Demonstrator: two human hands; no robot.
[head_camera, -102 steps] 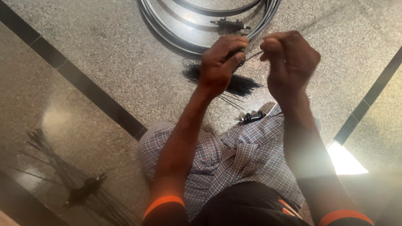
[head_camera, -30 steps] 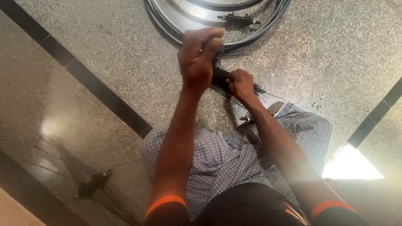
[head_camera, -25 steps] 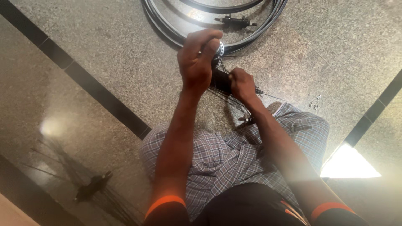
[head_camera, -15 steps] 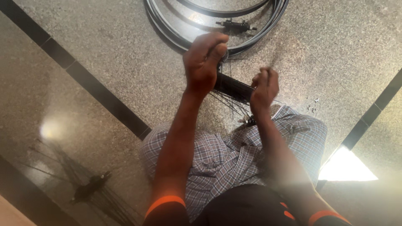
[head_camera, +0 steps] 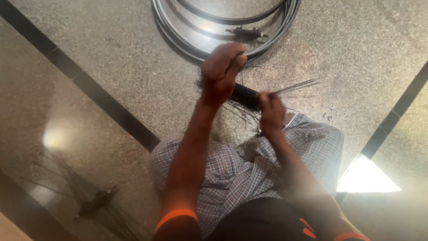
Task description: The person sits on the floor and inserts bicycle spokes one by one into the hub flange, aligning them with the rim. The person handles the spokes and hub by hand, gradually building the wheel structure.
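Polished grey speckled stone floor (head_camera: 111, 58) fills the view, crossed by dark inlaid strips (head_camera: 102, 105), with a bright patch of daylight (head_camera: 368, 176) lying low on the right side. Nearest the camera sit the person's own legs in checked grey-blue cloth (head_camera: 240, 169), with dark sleeves trimmed in orange (head_camera: 176, 216) at the bottom edge. Off to the lower left a hub with thin spokes (head_camera: 96, 203) shows dimly on the glossy floor.

Above the knees, the right hand (head_camera: 271, 111) has its grip closed on a few thin metal spokes (head_camera: 294, 87), whose free ends fan out to the right. Just beside it, slightly higher, the left hand (head_camera: 220, 73) is curled with its grip closed around the upper end of a dark bundle of spokes (head_camera: 245, 96); how tightly it clamps I cannot tell, since the fingers hide the contact. This bundle runs between the two hands, over the floor just beyond the knees, and loose strands hang from it towards the checked cloth.

Farther off, at the top of the view, metal wheel rims (head_camera: 178, 38) lie flat on the floor, stacked as overlapping rings. Inside the rings rests a small dark hub (head_camera: 245, 32), near the left hand's knuckles but apart from them.
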